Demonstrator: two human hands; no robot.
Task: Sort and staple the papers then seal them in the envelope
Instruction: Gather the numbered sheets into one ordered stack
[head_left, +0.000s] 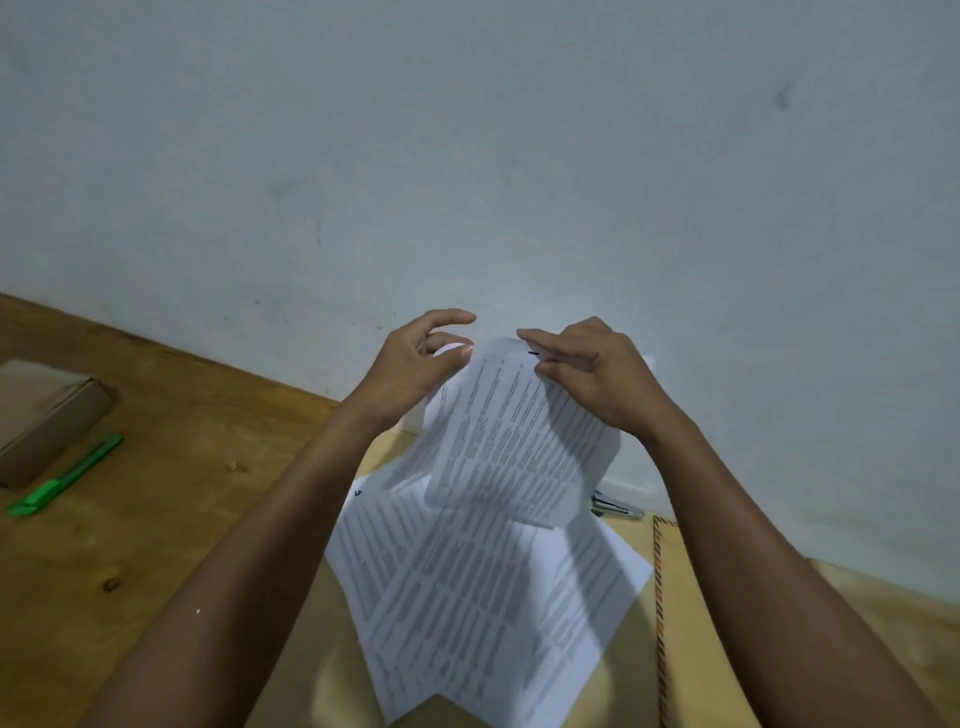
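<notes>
Both hands are up near the table's far edge by the wall, holding a few printed sheets (511, 441). The right hand (597, 374) pinches their top edge, the left hand (415, 364) has its fingers curled loosely at the top left corner. The sheets hang long-axis down toward the loose papers (478, 613) lying flat on the table (171, 519), with the envelope (691, 597) just beside them.

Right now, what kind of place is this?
Probably a plain desk for paperwork: printed papers, a stapler and a striped-edge envelope lie on a wooden table against a bare wall.

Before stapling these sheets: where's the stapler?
Head view, right side: the stapler lies by the wall, beyond the envelope, just right of the held papers.
</notes>
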